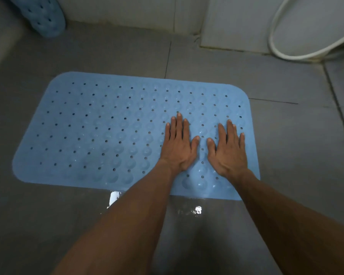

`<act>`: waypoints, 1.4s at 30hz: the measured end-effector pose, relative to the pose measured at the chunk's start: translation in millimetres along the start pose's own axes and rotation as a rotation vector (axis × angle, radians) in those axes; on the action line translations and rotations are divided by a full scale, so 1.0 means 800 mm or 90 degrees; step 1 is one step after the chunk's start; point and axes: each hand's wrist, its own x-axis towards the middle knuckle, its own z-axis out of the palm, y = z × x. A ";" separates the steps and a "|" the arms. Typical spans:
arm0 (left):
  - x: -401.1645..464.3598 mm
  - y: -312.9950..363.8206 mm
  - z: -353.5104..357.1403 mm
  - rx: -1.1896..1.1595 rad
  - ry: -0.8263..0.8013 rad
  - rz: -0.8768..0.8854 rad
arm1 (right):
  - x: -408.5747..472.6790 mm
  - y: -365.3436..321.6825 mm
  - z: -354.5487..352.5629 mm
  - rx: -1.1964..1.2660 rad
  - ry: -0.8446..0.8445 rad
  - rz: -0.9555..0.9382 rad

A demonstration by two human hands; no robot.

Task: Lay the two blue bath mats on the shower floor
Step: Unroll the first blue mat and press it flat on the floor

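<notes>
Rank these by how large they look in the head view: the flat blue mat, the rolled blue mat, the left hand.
1. flat blue mat, clearly largest.
2. rolled blue mat and left hand: look alike; the mat is farther and cut off, so unranked.

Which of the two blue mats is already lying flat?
The mat under both hands, spread on the floor tiles; the other mat leans curled in the far-left corner.

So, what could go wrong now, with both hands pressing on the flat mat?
1. The floor shines wet near the flat mat; it may slide.
2. The left hand and right hand press only its right part, so the left part may not stick.
3. The second mat leans in the far left corner, not yet laid, and could topple.
</notes>
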 end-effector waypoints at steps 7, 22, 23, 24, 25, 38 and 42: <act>-0.059 -0.044 -0.069 0.074 -0.056 0.009 | -0.044 -0.056 -0.050 -0.003 -0.058 -0.014; -0.131 -0.076 -0.519 0.091 -0.043 -0.045 | -0.097 -0.299 -0.402 0.002 -0.117 -0.123; -0.134 -0.081 -0.550 0.092 -0.035 -0.048 | -0.096 -0.321 -0.426 0.004 -0.116 -0.130; -0.137 -0.086 -0.579 0.090 -0.025 -0.051 | -0.095 -0.343 -0.449 0.008 -0.111 -0.136; -0.140 -0.093 -0.607 0.088 -0.013 -0.052 | -0.095 -0.365 -0.471 0.013 -0.105 -0.139; -0.109 -0.216 -0.804 0.136 0.066 -0.100 | -0.009 -0.589 -0.587 0.059 -0.098 -0.234; -0.074 -0.251 -0.819 0.113 0.029 -0.165 | 0.039 -0.624 -0.583 0.069 -0.107 -0.270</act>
